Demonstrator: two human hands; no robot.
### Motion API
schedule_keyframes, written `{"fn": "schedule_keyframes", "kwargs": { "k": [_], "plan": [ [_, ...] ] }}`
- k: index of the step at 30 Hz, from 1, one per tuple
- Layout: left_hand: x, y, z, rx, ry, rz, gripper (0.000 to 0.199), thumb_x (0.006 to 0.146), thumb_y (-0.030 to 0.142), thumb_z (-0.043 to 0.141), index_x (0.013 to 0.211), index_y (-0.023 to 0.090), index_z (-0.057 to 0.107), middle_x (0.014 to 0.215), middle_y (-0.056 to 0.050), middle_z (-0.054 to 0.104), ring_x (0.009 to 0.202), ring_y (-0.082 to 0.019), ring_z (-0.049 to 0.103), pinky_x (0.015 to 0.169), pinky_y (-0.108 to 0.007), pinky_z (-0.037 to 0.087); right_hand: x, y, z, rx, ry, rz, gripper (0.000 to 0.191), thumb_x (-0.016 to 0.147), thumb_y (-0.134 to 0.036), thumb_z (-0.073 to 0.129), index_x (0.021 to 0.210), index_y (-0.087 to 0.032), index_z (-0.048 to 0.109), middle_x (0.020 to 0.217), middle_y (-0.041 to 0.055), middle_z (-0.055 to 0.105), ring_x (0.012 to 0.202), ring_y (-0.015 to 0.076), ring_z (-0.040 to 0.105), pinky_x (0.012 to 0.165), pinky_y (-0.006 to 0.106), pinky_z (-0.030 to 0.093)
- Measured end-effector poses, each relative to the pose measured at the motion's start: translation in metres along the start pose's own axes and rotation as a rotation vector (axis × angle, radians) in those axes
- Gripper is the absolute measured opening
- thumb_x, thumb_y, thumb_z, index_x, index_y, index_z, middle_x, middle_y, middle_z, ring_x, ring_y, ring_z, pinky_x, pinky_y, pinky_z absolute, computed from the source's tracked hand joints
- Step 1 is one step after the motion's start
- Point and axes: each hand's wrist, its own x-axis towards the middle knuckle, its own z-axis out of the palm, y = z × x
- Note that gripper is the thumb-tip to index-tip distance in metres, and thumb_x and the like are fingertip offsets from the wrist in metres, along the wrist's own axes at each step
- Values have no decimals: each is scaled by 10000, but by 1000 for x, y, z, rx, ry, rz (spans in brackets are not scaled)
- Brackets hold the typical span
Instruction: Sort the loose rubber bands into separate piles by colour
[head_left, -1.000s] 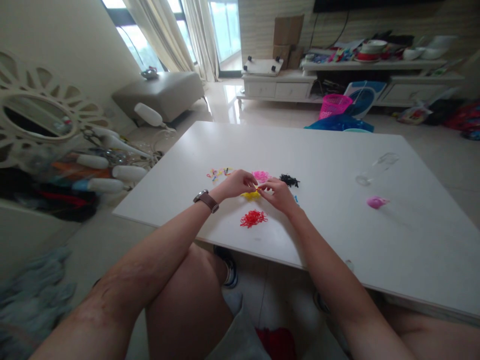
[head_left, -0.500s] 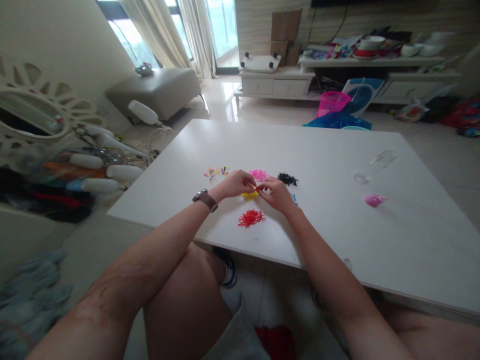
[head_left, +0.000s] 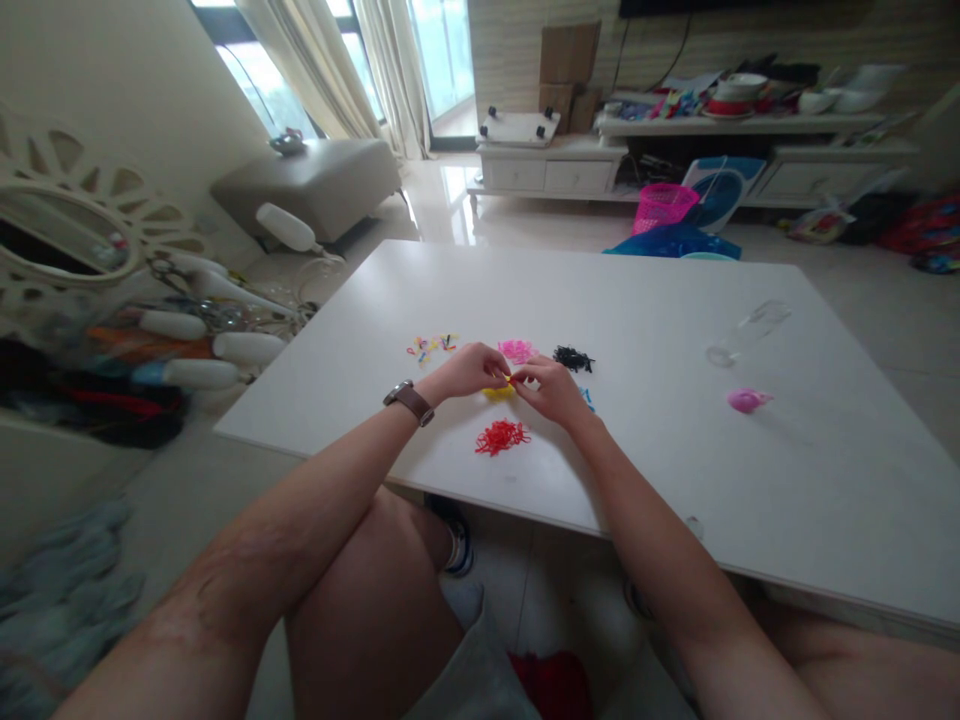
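Above the middle of the white table [head_left: 645, 330], my left hand [head_left: 470, 370] and my right hand [head_left: 551, 388] meet fingertip to fingertip, both closed in a pinch. Between them shows a tiny yellow and red rubber band piece [head_left: 510, 379]; its exact shape is too small to tell. Below the fingers lies a yellow rubber band pile [head_left: 498, 394], partly hidden. A red pile [head_left: 502, 437] is nearer me, a pink pile [head_left: 516, 350] just beyond. Black bands [head_left: 574, 358] and a few blue ones [head_left: 587, 399], mostly covered by my right hand, lie rightward.
Small mixed-colour pieces [head_left: 433, 347] lie left of my hands. Farther right are a clear container [head_left: 757, 325] and a pink object [head_left: 748, 400]. A small clear item [head_left: 695, 526] sits at the near edge. A lamp [head_left: 289, 228] stands left of the table.
Both hands stay pinched together at nearly the same spot, with only slight finger movement. The piles look unchanged, and the view has shifted very slightly.
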Motion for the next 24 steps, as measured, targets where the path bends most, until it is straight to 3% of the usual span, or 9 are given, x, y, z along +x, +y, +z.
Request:
{"fn": "schedule_keyframes", "kwargs": {
  "k": [24],
  "plan": [
    [-1, 6, -8, 61, -16, -52, 121, 763, 171, 669, 819, 133, 769, 713, -47, 743, 659, -146, 669, 590, -216, 470, 0, 1, -2, -7, 32, 37, 110, 826, -172, 626, 727, -211, 653, 767, 27, 625, 768, 187, 574, 734, 308, 439]
  ]
}}
